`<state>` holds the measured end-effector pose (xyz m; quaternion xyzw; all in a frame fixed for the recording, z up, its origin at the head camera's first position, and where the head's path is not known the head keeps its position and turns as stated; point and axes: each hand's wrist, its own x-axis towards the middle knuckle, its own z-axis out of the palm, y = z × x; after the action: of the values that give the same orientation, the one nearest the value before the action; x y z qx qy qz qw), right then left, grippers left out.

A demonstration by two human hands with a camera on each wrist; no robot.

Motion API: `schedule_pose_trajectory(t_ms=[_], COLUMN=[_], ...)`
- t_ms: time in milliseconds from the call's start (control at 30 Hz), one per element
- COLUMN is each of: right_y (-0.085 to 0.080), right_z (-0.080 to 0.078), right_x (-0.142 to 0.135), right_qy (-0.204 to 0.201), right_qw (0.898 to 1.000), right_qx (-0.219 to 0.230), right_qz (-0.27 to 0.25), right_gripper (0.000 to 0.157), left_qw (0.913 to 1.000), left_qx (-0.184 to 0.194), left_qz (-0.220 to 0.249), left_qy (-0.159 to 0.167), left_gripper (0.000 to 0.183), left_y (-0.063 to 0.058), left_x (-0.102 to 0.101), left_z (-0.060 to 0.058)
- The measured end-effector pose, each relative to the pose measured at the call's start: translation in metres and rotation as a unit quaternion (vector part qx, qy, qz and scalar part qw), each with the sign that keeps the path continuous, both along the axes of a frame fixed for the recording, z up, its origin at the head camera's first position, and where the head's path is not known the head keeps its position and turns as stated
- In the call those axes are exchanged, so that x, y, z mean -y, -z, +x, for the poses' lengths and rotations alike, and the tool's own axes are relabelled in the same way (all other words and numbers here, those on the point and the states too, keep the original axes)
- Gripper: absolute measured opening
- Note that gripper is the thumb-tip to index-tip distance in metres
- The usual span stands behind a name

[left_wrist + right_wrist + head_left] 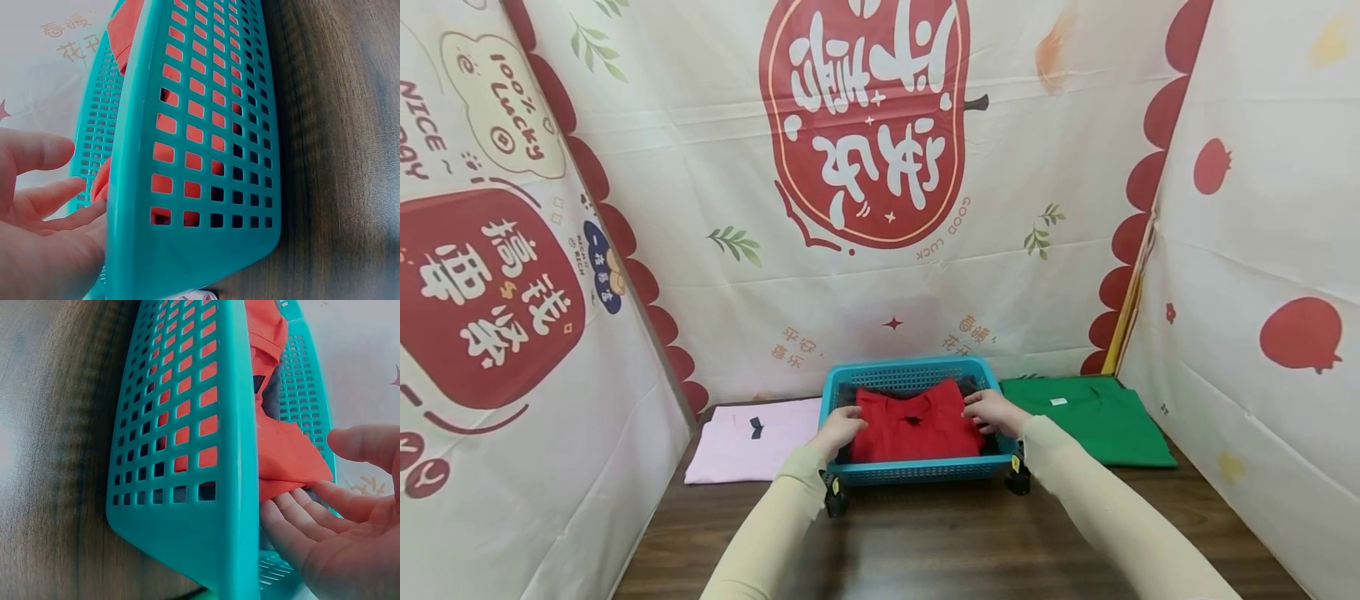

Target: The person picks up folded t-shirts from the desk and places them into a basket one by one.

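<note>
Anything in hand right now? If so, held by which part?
No grip shows on the red garment. The right hand touches its right edge, thumb apart; the left hand is at its left edge, fingers partly hidden by the basket.

White cloth walls [1075, 308] with red scalloped edging [617, 229] and red fruit prints [1300, 333] around a dark wood-grain tabletop [925, 542]

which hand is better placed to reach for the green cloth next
Probably the right hand: it is at the side of the blue basket nearest the green cloth. The left hand is across the red garment, nearer the pink cloth.
</note>
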<state>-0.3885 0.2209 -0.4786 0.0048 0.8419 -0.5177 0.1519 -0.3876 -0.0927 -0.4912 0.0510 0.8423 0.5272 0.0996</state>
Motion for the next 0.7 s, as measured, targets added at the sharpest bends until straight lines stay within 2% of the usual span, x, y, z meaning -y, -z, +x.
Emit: schedule_pose_trajectory(t_ms=[267, 500, 600, 700], right_y=[-0.005, -0.011, -0.012, -0.013], right_z=[0.000, 0.002, 0.003, 0.005], right_x=[0.000, 0.001, 0.003, 0.004], right_qy=[-0.010, -0.007, -0.008, -0.018], right_qw=[1.000, 1.000, 1.000, 0.999], right_qx=[0.011, 0.008, 0.001, -0.004], right_qz=[0.001, 0.012, -0.005, -0.036], right_gripper=[0.053, 0.053, 0.052, 0.053], left_qw=[0.9997, 0.9992, 0.9987, 0.9986], left_qx=[0.009, -0.006, -0.012, 0.001], left_qz=[0.021, 0.038, 0.049, 0.053], left_qy=[0.002, -0.014, -0.013, -0.006], left_gripper=[0.050, 0.047, 0.046, 0.047], left_y=[-0.008, -0.014, -0.014, -0.015], left_x=[0.002, 0.002, 0.003, 0.003], left_z=[0.004, 0.004, 0.002, 0.004])
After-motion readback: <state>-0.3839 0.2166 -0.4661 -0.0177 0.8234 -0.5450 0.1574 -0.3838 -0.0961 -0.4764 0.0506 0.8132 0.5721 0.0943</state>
